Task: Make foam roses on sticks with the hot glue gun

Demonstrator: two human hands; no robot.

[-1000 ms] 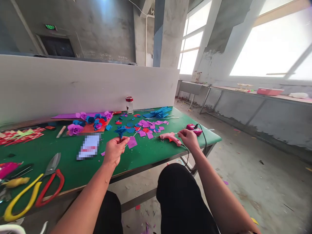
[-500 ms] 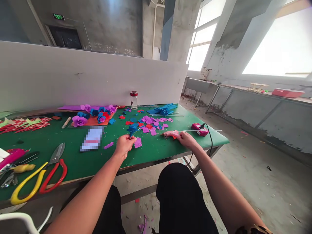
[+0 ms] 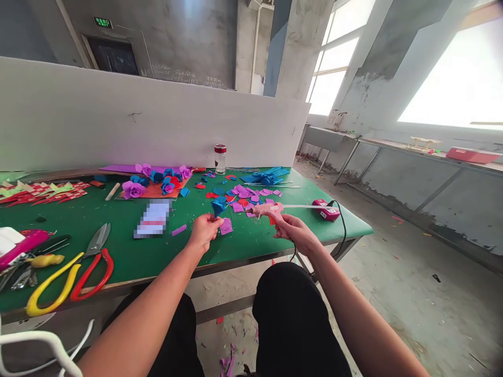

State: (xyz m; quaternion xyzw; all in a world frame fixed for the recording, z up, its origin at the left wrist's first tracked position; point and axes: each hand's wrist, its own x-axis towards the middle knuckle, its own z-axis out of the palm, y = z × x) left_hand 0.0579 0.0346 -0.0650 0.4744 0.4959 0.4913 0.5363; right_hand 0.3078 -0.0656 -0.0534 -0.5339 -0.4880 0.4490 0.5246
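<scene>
Pinched in my left hand point(image 3: 206, 231) is the base of a blue paper flower point(image 3: 218, 206), which points up above the green table. My right hand point(image 3: 294, 230) is wrapped round the handle of a pink glue gun point(image 3: 269, 210). Its nozzle faces left, toward the flower, with a gap between them. A long glue stick point(image 3: 298, 206) sticks out of the gun's back end. Close to my left fingers lies a purple paper petal point(image 3: 226, 226). Behind both hands are scattered purple petals point(image 3: 240, 191), with red and blue pieces among them.
Finished paper roses point(image 3: 133, 189) lie at the back left, near a lidded glass jar point(image 3: 220, 159). Large scissors point(image 3: 84, 267) rest at the front left. On the right stands a pink power socket point(image 3: 326, 210) with a black cord. Blue paper point(image 3: 269, 176) is heaped at the back.
My right hand has lifted the glue gun and brought it slightly left, toward the flower. My left hand still pinches the flower, now more upright. The view has shifted slightly.
</scene>
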